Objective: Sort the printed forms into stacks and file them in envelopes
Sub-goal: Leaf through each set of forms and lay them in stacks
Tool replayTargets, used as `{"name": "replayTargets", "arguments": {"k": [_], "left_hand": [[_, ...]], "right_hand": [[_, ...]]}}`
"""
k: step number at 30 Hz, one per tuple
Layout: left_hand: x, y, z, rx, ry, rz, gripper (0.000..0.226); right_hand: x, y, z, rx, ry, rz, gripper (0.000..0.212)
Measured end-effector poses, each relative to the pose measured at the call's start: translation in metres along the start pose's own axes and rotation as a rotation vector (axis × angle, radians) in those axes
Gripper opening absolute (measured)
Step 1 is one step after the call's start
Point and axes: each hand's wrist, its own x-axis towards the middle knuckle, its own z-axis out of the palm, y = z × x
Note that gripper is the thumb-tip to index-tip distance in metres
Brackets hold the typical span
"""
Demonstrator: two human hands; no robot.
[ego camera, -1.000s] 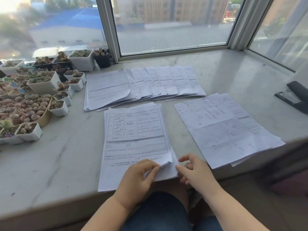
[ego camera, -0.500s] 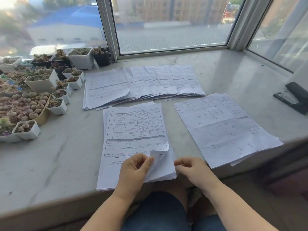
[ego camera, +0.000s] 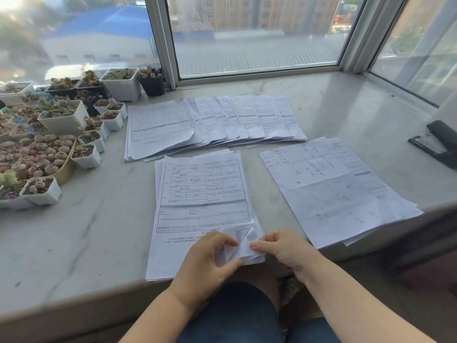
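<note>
Both hands, left and right, pinch the near stack's curled corner; thin, limp sheets, best peeled there.

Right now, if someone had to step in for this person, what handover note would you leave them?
Left hand: thumb and fingers pinch the lifted lower right corner of the near stack.
Right hand: fingertips pinch the same corner from the right.
Near stack lies in front of the person on the marble sill. A fanned row of forms lies beyond it, and a handwritten pile to its right. A black stapler sits at the far right, succulent pots at the left.
Done: three groups laid out.
Left: finish leafing through the near stack, then file. No envelopes are in view.
</note>
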Motion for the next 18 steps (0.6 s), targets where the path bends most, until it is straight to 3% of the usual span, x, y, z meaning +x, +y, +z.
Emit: {"name": "replayTargets", "arguments": {"k": [5,9,11,14,18], "left_hand": [[0.002,-0.003,-0.001,-0.052,0.062,-0.042,0.011],[0.003,-0.003,0.002,-0.060,0.154,-0.076,0.042],[0.002,-0.001,0.002,-0.046,0.144,-0.056,0.040],[0.001,0.000,0.000,-0.051,0.083,-0.050,0.015],[-0.003,-0.003,-0.002,0.035,0.035,-0.030,0.031]], "right_hand": [[-0.002,-0.002,0.001,0.000,0.047,-0.001,0.036],[-0.002,-0.002,-0.005,-0.001,0.037,0.044,0.033],[-0.002,-0.006,-0.007,0.026,0.009,0.049,0.024],[0.000,-0.012,-0.009,0.007,-0.019,0.020,0.019],[0.004,-0.021,-0.009,-0.074,-0.023,-0.015,0.026]]}}
